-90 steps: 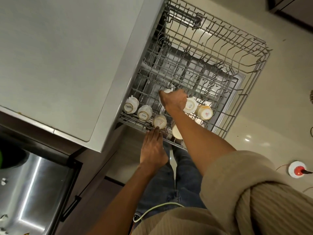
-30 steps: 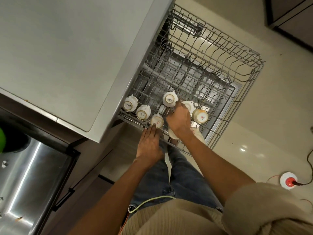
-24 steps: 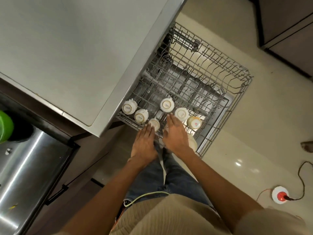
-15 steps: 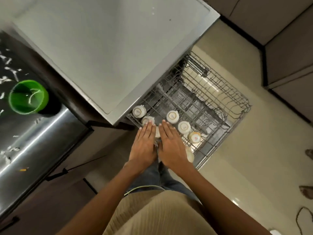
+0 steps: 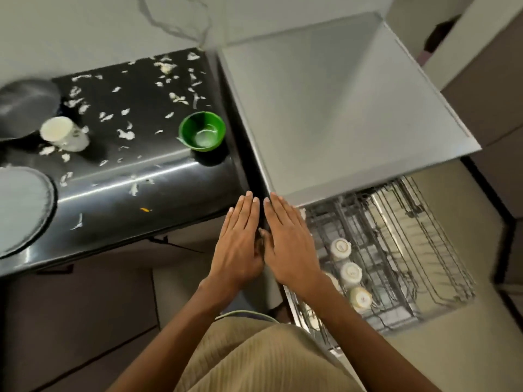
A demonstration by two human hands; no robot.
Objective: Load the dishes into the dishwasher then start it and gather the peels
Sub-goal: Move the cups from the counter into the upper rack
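Observation:
The dishwasher's wire rack (image 5: 402, 250) is pulled out at the right, below the grey dishwasher top (image 5: 339, 114). Several upturned white cups (image 5: 351, 274) stand in a row along its near side. My left hand (image 5: 240, 241) and my right hand (image 5: 288, 241) hover side by side with straight fingers, holding nothing, over the gap between the black counter (image 5: 127, 188) and the dishwasher. On the counter lie scattered white peels (image 5: 124, 134), a green bowl (image 5: 202, 131), a white cup (image 5: 63, 134) on its side, and two grey plates (image 5: 19, 210).
A dark round plate (image 5: 25, 106) sits at the counter's far left. Brown cabinet fronts (image 5: 79, 315) run below the counter. Beige floor (image 5: 467, 349) surrounds the rack on the right, with dark cabinets (image 5: 495, 108) beyond it.
My right hand left the cups, and both hands drew back from the rack to the counter's edge. The view swung left, bringing the counter with peels, bowl, cup and plates into sight.

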